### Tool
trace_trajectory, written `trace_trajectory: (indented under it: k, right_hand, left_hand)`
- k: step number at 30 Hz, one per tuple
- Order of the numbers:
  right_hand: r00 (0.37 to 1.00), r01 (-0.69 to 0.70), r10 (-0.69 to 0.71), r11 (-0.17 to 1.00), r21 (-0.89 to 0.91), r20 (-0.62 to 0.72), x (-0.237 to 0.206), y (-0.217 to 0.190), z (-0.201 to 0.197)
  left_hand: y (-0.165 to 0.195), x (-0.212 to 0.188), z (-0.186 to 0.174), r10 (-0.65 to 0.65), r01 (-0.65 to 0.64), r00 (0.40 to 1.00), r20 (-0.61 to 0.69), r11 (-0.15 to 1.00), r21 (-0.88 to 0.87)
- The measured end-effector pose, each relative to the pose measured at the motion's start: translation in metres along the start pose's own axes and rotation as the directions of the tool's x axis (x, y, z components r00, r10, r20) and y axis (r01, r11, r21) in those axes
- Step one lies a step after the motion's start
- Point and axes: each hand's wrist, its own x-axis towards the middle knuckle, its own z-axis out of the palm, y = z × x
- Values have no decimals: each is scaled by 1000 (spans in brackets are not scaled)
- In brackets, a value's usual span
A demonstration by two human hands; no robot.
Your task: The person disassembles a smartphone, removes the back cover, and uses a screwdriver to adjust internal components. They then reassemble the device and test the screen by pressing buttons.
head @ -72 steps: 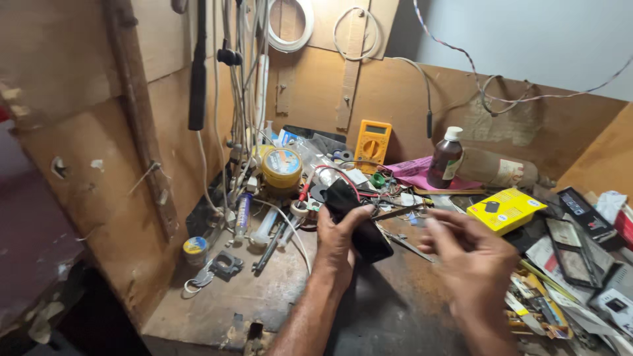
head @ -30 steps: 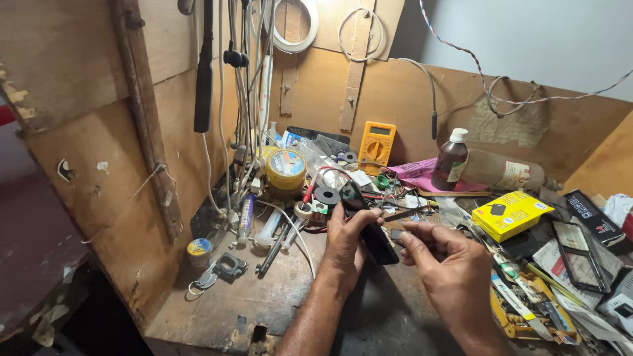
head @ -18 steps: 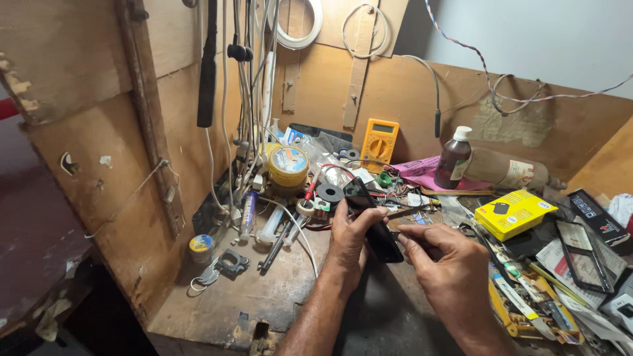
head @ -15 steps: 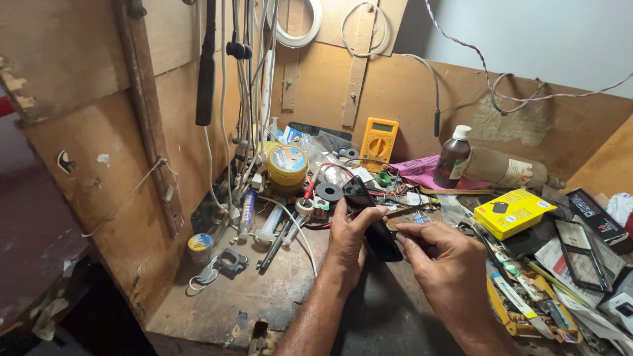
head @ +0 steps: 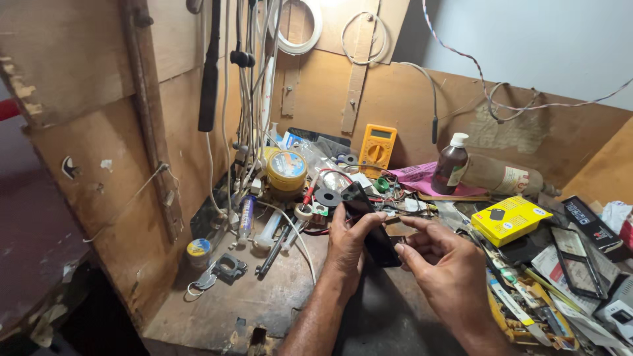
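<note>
Gripped in the left hand (head: 348, 238), a black phone (head: 370, 224) stands tilted above the middle of the wooden workbench (head: 264, 296), its upper end leaning away toward the back wall and its lower end near the right hand (head: 440, 260); the left fingers curl round its edge with the thumb across its near side. Fingers of the right hand are half curled, thumb and forefinger drawn close together just beside the phone's lower end, and whether they pinch something small there or touch the phone itself cannot be made out. Just behind the phone lie a black ring-shaped disc (head: 328, 197) and a tangle of red and white wires. Further back stand a round tin with a blue and yellow lid (head: 287, 170), a yellow multimeter (head: 377, 148) leaning against the back board, and a brown bottle with a white cap (head: 451, 168). Right of the hands sits a yellow box (head: 511, 219) among flat phone parts and packaging. At the left, near the side wall, rest a small round yellow-lidded pot (head: 198, 248) and a grey metal clamp piece (head: 227, 268)
</note>
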Motion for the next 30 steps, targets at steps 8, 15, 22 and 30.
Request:
trace_trajectory:
  k: [8, 15, 22, 30]
  right_hand:
    - [998, 53, -47, 987, 154, -44, 1, 15, -5]
    - [968, -238, 241, 800, 551, 68, 4, 48, -17]
    - [953, -274, 299, 767, 580, 54, 2, 62, -18]
    - [949, -279, 315, 833, 478, 4, 7, 53, -15]
  left_hand:
    - [4, 1, 4, -22, 21, 999, -33, 1000, -23]
    - [4, 1, 4, -26, 26, 999, -44, 1000, -1]
    - [2, 2, 4, -28, 30, 998, -62, 999, 32]
    - [4, 1, 4, 5, 6, 997, -79, 989, 146]
